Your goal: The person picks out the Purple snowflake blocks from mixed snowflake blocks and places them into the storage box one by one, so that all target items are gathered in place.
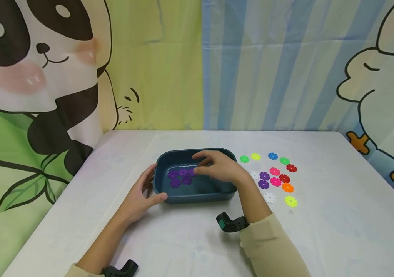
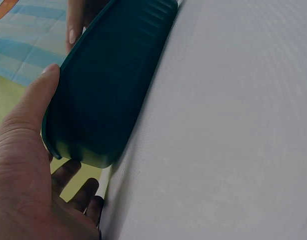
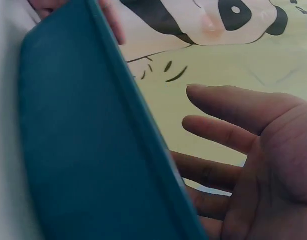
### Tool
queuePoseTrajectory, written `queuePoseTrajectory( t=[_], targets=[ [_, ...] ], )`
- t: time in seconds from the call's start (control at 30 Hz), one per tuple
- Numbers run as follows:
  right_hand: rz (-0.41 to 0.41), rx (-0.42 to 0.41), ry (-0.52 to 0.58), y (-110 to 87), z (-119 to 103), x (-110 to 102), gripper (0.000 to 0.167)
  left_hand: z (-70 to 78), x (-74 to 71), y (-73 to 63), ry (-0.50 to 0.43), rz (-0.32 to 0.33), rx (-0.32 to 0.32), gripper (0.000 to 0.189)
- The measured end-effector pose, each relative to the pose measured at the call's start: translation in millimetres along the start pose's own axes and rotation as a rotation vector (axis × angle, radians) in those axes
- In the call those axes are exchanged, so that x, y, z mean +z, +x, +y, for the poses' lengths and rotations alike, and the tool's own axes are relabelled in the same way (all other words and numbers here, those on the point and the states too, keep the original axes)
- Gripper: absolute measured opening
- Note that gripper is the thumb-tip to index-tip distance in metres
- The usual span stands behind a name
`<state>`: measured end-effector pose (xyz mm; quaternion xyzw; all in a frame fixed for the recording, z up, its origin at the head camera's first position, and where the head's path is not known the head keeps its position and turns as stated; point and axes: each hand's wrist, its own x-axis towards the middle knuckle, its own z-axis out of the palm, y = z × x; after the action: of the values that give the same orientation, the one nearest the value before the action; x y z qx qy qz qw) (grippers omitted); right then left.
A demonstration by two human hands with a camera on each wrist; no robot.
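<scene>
A dark blue-green plastic basin (image 1: 197,198) sits on the white table. My left hand (image 1: 141,196) holds its left end, thumb at the front rim and fingers round the end wall; the left wrist view shows the same hand (image 2: 31,150) at the basin's corner. Inside, toward the left, lie several purple notched snowflake discs (image 1: 175,182). Over the basin's right half hovers my right hand (image 1: 219,166), its fingertips above the purple discs. In the right wrist view that hand (image 3: 243,150) has thumb and forefinger apart, nothing between them; the basin wall partly hides its other fingers.
Right of the basin, loose snowflake discs lie scattered: purple (image 1: 264,184), pink (image 1: 275,181), red (image 1: 284,178), orange (image 1: 287,187), white (image 1: 269,197), yellow (image 1: 291,201), green (image 1: 284,161) and blue (image 1: 272,156). A printed curtain (image 1: 169,77) hangs behind the table (image 1: 339,231).
</scene>
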<state>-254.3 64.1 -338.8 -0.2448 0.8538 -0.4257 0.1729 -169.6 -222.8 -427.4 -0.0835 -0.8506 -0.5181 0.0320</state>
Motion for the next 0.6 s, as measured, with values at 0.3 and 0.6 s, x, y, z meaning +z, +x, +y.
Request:
queuePoseTrajectory(
  t=[0.3,0.6],
  targets=[
    [-0.009,-0.105,0.058,-12.7,-8,-13,0.053,0.1,-0.9,-0.9,-0.004,0.003,0.002,0.094],
    [0.043,-0.157,0.047,-23.7,-15,-26,0.049,0.8,-0.3,-0.3,-0.013,0.002,0.018,0.094]
  ],
)
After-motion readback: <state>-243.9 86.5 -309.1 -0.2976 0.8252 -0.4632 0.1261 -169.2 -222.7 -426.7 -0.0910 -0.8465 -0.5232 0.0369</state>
